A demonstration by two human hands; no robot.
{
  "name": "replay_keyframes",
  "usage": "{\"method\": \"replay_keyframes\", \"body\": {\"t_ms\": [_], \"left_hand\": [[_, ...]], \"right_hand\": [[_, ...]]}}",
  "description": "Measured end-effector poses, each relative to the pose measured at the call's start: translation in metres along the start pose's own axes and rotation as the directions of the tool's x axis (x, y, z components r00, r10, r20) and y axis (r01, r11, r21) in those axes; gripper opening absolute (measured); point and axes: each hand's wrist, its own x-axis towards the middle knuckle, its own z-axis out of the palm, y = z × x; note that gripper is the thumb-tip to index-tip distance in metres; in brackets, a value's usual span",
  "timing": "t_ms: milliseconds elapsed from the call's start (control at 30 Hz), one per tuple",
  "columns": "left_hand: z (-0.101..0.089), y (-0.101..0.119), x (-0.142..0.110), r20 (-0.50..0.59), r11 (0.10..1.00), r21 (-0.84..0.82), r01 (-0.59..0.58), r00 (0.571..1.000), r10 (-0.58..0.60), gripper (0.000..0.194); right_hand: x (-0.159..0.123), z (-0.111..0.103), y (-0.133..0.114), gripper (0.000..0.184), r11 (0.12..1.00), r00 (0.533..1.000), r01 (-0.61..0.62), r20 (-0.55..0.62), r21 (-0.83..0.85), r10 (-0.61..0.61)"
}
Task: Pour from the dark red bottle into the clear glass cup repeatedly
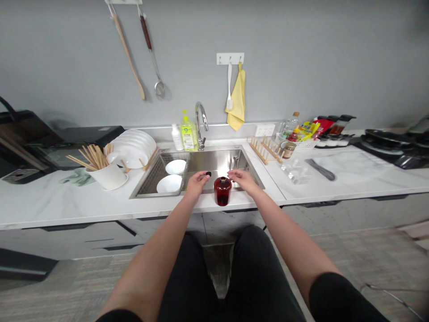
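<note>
A dark red glass bottle (pixel 222 191) stands upright on the white marble counter (pixel 80 203), at the sink's front edge, with its neck uncapped. My left hand (pixel 197 184) is just left of it, and a small black cap (pixel 208 174) sits at its fingertips, apparently pinched there. My right hand (pixel 243 180) hovers to the bottle's right over the sink's rim, fingers loosely apart and holding nothing. Neither hand touches the bottle.
Behind my hands lie a stainless steel sink (pixel 217 163) with a chrome faucet (pixel 201 120), and a wire rack (pixel 161 176) holding two white bowls. Stacked plates and a white cup of chopsticks stand left; a wooden dish rack (pixel 266 150) stands right.
</note>
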Motion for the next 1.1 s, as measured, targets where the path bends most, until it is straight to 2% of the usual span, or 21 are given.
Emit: {"method": "replay_keyframes", "body": {"t_ms": [133,267,467,667,767,833,900,967,1033,1100], "left_hand": [[0.012,0.016,0.027,0.086,0.999,-0.022,-0.039,0.995,0.04,0.05],[0.026,0.022,0.046,0.171,0.996,-0.066,-0.068,0.982,0.079,0.048],[0.029,0.02,0.054,0.174,0.994,-0.043,-0.099,0.979,0.105,0.049],[0.034,0.026,0.06,0.244,0.956,0.106,-0.274,0.939,0.242,0.037],[0.028,0.027,0.059,0.249,0.955,0.175,-0.238,0.95,0.191,0.041],[0.012,0.022,0.052,0.177,0.965,0.21,-0.154,0.977,0.117,0.046],[-0.012,0.013,0.04,0.079,0.954,0.284,-0.097,0.994,0.078,0.044],[-0.038,0.002,0.025,0.029,0.913,0.397,-0.099,0.995,0.095,0.036],[-0.059,-0.007,0.013,0.049,0.89,0.434,-0.143,0.99,0.136,0.036],[-0.07,-0.012,0.006,0.067,0.888,0.426,-0.171,0.985,0.157,0.038]], "right_hand": [[0.045,0.022,-0.005,0.06,0.999,0.997,0.014,0.073,0.041,-0.017],[0.068,0.035,-0.01,0.067,0.994,0.996,0.054,0.064,0.097,-0.06],[0.076,0.033,-0.014,0.063,0.995,0.996,0.081,0.029,0.057,-0.083],[0.077,0.031,-0.017,0.062,0.995,0.995,0.099,-0.01,0.009,-0.099],[0.074,0.029,-0.014,0.059,0.993,0.991,0.114,-0.069,-0.038,-0.117],[0.067,0.016,-0.008,0.059,0.992,0.985,0.1,-0.133,-0.077,-0.11],[0.054,-0.01,0.0,0.062,0.992,0.977,0.082,-0.186,-0.1,-0.1],[0.036,-0.048,0.012,0.064,0.981,0.963,0.081,-0.24,-0.174,-0.122],[0.013,-0.091,0.024,0.062,0.947,0.937,0.055,-0.313,-0.316,-0.159],[-0.009,-0.131,0.033,0.056,0.879,0.903,-0.07,-0.404,-0.472,-0.145]]}}
